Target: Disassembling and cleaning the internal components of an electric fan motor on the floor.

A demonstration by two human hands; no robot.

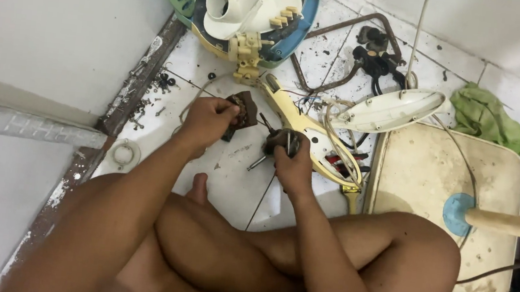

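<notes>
Two hands, each gripping motor parts

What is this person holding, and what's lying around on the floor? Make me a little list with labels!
Place: white tiled floor, person sitting cross-legged
Left hand: grips a dark brown motor piece
Right hand: holds a dark round metal part with a shaft sticking out
Beside the hands: a yellow plastic casing with wires
Above: a blue and cream fan housing
Right: a cream fan base, a green rag
Left: small screws by the wall
</notes>
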